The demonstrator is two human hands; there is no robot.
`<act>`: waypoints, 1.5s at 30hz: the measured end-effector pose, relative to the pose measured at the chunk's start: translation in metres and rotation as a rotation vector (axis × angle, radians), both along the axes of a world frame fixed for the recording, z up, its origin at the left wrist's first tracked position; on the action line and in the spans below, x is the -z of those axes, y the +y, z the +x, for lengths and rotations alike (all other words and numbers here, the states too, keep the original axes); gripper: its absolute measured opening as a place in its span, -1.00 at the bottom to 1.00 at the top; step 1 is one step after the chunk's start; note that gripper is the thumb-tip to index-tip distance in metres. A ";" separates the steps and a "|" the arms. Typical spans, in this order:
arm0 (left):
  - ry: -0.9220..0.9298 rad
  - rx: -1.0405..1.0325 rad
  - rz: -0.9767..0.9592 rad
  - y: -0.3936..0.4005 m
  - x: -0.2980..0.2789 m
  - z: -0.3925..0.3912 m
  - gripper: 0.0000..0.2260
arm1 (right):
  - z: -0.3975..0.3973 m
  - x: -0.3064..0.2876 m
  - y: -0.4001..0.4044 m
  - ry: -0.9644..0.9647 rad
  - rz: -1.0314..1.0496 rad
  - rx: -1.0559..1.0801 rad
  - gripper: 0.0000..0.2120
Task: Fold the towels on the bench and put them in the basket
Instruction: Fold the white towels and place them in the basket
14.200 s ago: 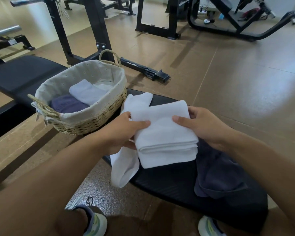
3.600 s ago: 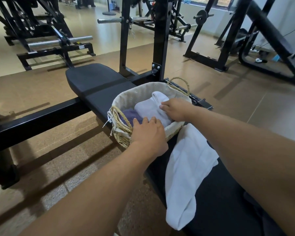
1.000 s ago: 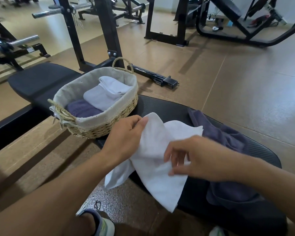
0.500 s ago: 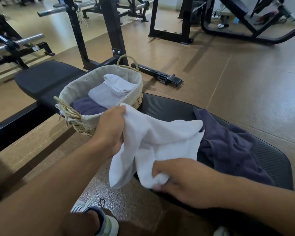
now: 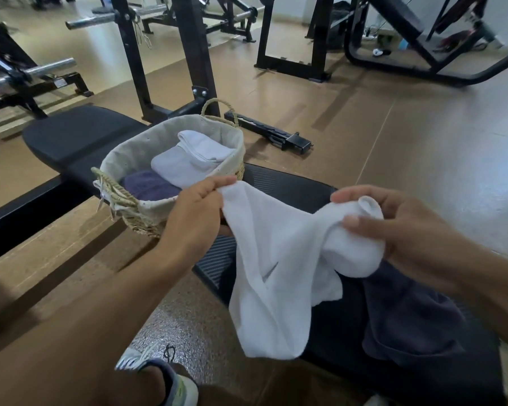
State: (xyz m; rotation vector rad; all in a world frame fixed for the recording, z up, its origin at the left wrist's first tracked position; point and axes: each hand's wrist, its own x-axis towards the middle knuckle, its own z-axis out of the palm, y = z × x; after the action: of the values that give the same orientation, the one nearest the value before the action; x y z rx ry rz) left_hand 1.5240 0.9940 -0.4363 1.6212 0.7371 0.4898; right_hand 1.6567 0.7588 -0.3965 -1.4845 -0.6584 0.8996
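A loose white towel (image 5: 279, 276) hangs in the air above the black bench (image 5: 279, 183). My left hand (image 5: 192, 215) pinches its upper left corner. My right hand (image 5: 399, 227) grips a bunched part of it on the right. A dark purple towel (image 5: 408, 315) lies crumpled on the bench under my right forearm. The woven basket (image 5: 147, 222) with a cloth liner stands on the bench to the left. It holds folded white towels (image 5: 188, 159) and a folded purple one (image 5: 150, 187).
A black rack upright (image 5: 194, 54) rises right behind the basket. A black bar with a bracket (image 5: 270, 134) lies on the brown floor beyond the bench. Barbells and other gym machines stand at the back. My shoe (image 5: 165, 379) is on the floor below.
Both hands have lifted the white towel off the bench and moved apart, my right hand rising to the right with a bunched end. The purple towel and basket have not moved.
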 end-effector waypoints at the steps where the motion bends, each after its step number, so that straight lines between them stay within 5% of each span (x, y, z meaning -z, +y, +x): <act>1: -0.005 0.026 -0.007 0.002 0.000 0.000 -0.62 | 0.001 -0.002 -0.001 -0.052 0.010 -0.011 -0.67; 5: 0.164 0.142 0.346 0.016 0.006 -0.007 -0.63 | 0.014 -0.002 -0.004 -0.282 0.047 0.243 -0.80; 8: 0.384 0.141 0.576 0.023 0.008 -0.014 -0.95 | 0.042 0.014 -0.011 -0.212 -0.043 0.531 -0.86; 11: 0.381 0.073 0.602 0.024 0.005 -0.009 -0.57 | 0.073 0.026 -0.020 -0.234 -0.155 0.821 -0.76; 14: 0.317 -0.075 0.515 0.029 -0.002 -0.003 -0.46 | 0.104 0.035 -0.032 -0.206 -0.316 1.014 -0.77; 17: 0.397 -0.019 0.338 0.022 -0.002 0.000 -0.52 | 0.100 0.040 -0.028 -0.301 -0.542 0.759 -0.86; 20: 0.279 0.088 -0.018 0.002 0.006 0.003 -0.54 | 0.060 0.034 -0.011 -0.404 -0.476 0.478 -0.77; 22: 0.173 0.132 -0.110 -0.015 0.007 0.005 -0.39 | 0.033 0.027 0.000 -0.242 -0.392 0.324 -0.73; 25: 0.065 0.184 -0.083 -0.042 0.007 0.004 -0.30 | -0.007 0.022 0.014 -0.204 -0.267 0.192 -0.79; 27: -0.002 0.188 -0.122 -0.055 0.005 0.002 -0.46 | -0.029 0.020 0.021 -0.260 -0.201 0.164 -0.92; 31: -0.095 0.256 -0.168 -0.075 0.000 -0.008 -0.85 | -0.051 0.020 0.022 -0.346 -0.124 0.102 -0.62; 36: -0.203 0.177 -0.241 -0.070 -0.006 -0.011 -0.77 | -0.047 0.012 0.018 -0.021 0.099 -0.049 -0.58; 45: -0.134 0.256 0.150 -0.074 -0.013 -0.016 -0.79 | -0.034 0.021 0.017 -0.662 0.040 0.131 -0.92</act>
State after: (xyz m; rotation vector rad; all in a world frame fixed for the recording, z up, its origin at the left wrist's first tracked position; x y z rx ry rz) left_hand 1.5083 0.9197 -0.4233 1.7745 0.3934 0.4711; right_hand 1.6227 0.7757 -0.4175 -1.7728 -1.0324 0.2745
